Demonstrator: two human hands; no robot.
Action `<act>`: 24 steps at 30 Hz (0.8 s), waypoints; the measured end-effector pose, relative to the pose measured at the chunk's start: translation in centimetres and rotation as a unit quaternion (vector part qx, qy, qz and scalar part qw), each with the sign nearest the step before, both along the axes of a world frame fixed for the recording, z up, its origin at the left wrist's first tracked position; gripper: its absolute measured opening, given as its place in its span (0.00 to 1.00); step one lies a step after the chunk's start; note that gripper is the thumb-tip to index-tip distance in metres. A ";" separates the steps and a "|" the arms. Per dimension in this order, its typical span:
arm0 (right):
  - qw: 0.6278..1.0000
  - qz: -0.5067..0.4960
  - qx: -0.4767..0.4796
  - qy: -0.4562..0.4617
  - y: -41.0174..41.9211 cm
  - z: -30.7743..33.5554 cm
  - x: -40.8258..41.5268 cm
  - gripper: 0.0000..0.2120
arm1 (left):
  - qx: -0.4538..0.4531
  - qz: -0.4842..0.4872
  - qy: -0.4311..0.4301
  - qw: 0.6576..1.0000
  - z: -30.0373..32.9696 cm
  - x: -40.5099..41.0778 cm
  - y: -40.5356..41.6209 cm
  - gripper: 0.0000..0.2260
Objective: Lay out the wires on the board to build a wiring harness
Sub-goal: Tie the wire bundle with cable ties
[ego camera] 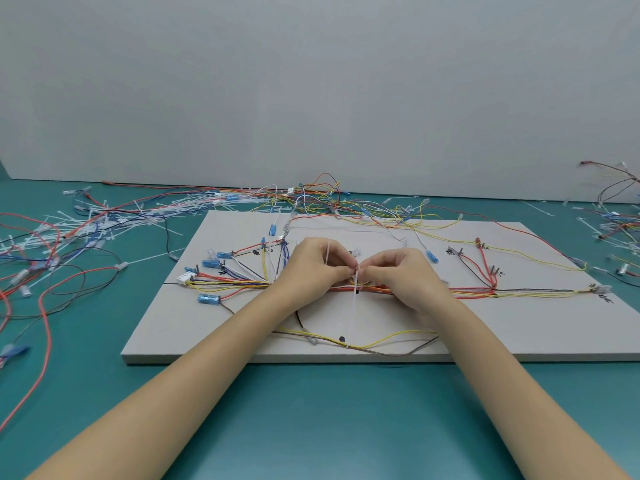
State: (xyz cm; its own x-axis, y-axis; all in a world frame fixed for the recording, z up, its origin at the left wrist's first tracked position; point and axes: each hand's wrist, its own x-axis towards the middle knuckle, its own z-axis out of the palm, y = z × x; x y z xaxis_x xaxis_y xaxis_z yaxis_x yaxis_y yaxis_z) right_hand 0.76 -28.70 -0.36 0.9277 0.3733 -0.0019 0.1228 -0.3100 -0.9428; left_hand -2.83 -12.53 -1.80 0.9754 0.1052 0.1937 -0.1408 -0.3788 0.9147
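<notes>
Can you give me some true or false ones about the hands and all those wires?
1. Both hands are pinching a white zip tie. True: the left hand and right hand meet at the white zip tie over the wire bundle.
2. The board is black. False: the board is pale grey.
3. A yellow wire loops near the board's front edge. True: the yellow wire curves there.
4. The blue connectors sit on the board's right end. False: the blue connectors cluster on its left side.
5. Loose wires and ties are heaped on the green table. True: the pile lies left of the board.
</notes>
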 end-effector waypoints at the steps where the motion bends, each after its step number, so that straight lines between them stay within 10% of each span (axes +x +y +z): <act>1: 1.000 0.002 0.005 0.009 -0.1 0.1 0.0 0.02 | -0.005 0.009 -0.003 1.000 -0.1 0.1 0.0 0.08; 24: 0.997 -0.021 -0.058 0.053 0.3 1.1 -0.4 0.06 | -0.020 -0.002 0.002 1.000 -0.4 0.2 -0.4 0.11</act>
State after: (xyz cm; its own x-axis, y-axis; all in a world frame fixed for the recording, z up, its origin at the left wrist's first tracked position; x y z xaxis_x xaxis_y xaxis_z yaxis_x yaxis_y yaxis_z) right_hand 0.40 -28.37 0.75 0.9346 0.3264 -0.1410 0.0098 -0.4200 -0.9075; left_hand -2.63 -12.88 -2.20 0.9765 0.1088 0.1858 -0.1390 -0.3408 0.9298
